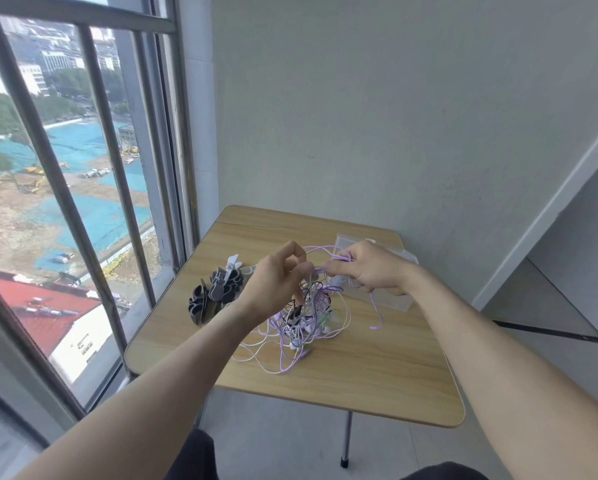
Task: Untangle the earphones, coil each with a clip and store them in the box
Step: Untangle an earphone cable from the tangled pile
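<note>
- The table [377, 368] stands in a corner, its left edge near the window [65, 202]; the near part is bare wood.
- The clear box [391, 299] lies at the far right, partly behind the right hand.
- The tangle of earphones [301, 327] sits mid-table, the clips [214, 292] just left.
- The left hand [276, 282] and right hand [373, 268], both raised over the tangle, each pinch a purple cord [320, 270].

At the frame's centre a tangle of earphones [302, 327] mixes lilac, white and a few black cords on a pale wood-grain table [377, 368], with black, grey and white clips [216, 292] to its left (the box [391, 296] at right is clear, colourless plastic).
</note>
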Tool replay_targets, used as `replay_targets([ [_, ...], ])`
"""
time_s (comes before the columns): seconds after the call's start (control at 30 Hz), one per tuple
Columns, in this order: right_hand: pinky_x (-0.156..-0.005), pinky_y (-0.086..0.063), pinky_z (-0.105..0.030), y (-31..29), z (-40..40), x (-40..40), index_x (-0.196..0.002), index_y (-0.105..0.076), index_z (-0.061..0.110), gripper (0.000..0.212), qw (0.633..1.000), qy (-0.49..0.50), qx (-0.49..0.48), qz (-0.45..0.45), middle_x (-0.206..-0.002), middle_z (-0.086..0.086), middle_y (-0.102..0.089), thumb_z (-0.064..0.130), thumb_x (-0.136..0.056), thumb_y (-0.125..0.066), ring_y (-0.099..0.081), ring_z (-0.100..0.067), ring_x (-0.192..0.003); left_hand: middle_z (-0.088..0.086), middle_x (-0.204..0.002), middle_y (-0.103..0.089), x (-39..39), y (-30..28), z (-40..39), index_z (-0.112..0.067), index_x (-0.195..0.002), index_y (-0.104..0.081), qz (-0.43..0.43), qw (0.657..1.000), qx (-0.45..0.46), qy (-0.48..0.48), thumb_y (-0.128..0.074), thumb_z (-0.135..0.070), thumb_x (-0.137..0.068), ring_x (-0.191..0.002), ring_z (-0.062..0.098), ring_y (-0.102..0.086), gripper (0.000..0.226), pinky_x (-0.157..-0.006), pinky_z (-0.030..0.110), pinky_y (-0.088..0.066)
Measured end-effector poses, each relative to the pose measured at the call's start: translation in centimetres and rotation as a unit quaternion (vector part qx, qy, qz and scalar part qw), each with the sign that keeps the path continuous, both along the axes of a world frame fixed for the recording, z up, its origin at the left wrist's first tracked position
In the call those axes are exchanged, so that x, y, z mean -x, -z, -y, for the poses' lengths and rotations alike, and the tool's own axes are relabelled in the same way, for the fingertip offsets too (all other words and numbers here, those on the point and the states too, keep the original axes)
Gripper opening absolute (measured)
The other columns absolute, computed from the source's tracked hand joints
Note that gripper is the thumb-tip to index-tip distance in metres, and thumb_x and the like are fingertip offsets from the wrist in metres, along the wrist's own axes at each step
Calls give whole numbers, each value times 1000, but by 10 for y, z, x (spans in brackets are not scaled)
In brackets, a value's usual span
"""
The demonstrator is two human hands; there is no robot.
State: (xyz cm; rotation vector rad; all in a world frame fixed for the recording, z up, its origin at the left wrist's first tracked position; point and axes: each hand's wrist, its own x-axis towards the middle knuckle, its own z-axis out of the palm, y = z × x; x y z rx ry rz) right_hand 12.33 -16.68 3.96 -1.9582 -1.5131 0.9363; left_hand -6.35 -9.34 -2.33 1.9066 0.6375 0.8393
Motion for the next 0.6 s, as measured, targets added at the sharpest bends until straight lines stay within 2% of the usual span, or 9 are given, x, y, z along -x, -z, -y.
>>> replay_targets([
  [0.17, -39, -19, -18, -2, -3, 11, -78, -54, 12, 27, 999, 38, -4, -25, -61, -1, -23, 25, -101, -56, -22, -13, -48, 0, -74, -68, -6, 1, 6, -22, -87, -43, 35, 997, -40, -48, -49, -18, -104, -47, 25, -63, 18, -54, 29, -44],
  [0.23, -39, -17, -18, 0, -5, 14, -76, -50, 13, 27, 997, 53, -16, -55, -61, 0, -19, 22, -101, -54, -18, -12, -45, 4, -72, -65, -8, 1, 8, -17, -90, -47, 43, 997, -43, -45, -49, -18, -104, -47, 21, -59, 14, -52, 27, -44],
  [0.3, -40, -17, -19, 4, -6, 14, -74, -47, 15, 28, 995, 66, -16, -75, -58, 1, -18, 21, -100, -53, -18, -9, -41, 3, -80, -59, -8, 2, 7, -14, -90, -49, 55, 998, -36, -17, -51, -19, -103, -50, 16, -56, 14, -50, 25, -42],
  [0.37, -40, -16, -20, 11, -5, 13, -70, -44, 17, 31, 991, 85, -13, -104, -53, 4, -19, 20, -100, -52, -17, -9, -40, -3, -89, -53, -8, 3, 6, -20, -86, -51, 58, 998, -36, 9, -57, -22, -100, -56, 22, -61, 15, -54, 32, -45],
  [0.43, -41, -14, -20, 17, -4, 12, -67, -40, 18, 34, 988, 101, -18, -116, -52, 3, -19, 19, -100, -50, -16, -10, -41, -4, -97, -53, -7, 3, 5, -25, -82, -54, 38, 997, -59, 17, -65, -24, -96, -61, 25, -64, 18, -58, 30, -47],
  [0.5, -41, -15, -20, 21, -4, 12, -67, -40, 17, 33, 990, 108, -22, -93, -53, 1, -20, 16, -99, -48, -16, -13, -44, -4, -97, -58, -6, 2, 5, -23, -80, -58, 6, 995, -95, 3, -72, -25, -91, -60, 18, -62, 18, -57, 22, -43],
  [0.6, -45, -15, -22, 24, -5, 10, -64, -34, 19, 33, 994, 102, -26, -35, -54, 0, -19, 16, -95, -47, -16, -17, -49, -6, -76, -64, -6, -1, 6, -21, -79, -62, -56, 989, -130, -38, -75, -35, -87, -55, 6, -56, 21, -53, 19, -37],
])
